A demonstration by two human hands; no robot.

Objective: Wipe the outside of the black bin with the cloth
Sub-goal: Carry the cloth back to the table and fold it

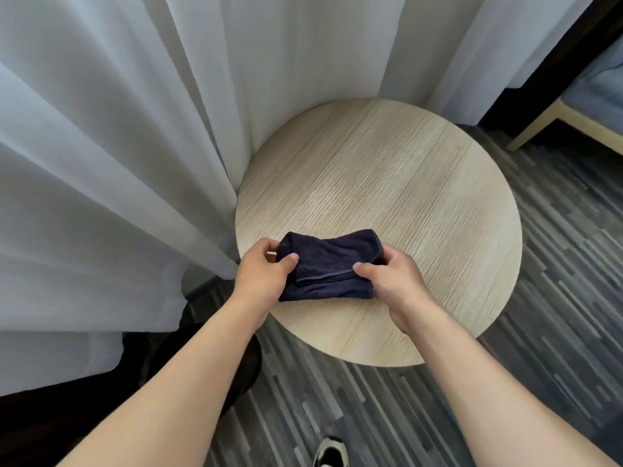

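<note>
A dark navy cloth (328, 264), folded over, lies on the near side of a round light-wood table (404, 183). My left hand (266, 269) pinches the cloth's left end. My right hand (392, 281) pinches its right end, thumb on top. A black rounded object (236, 375), which may be the bin, stands on the floor under my left forearm. It is mostly hidden by the arm and the curtain.
White curtains (118, 146) hang at the left and behind the table, touching its left edge. The floor (539, 332) is grey striped. A wooden-legged seat (573, 119) stands at the far right. A shoe (332, 453) shows at the bottom edge.
</note>
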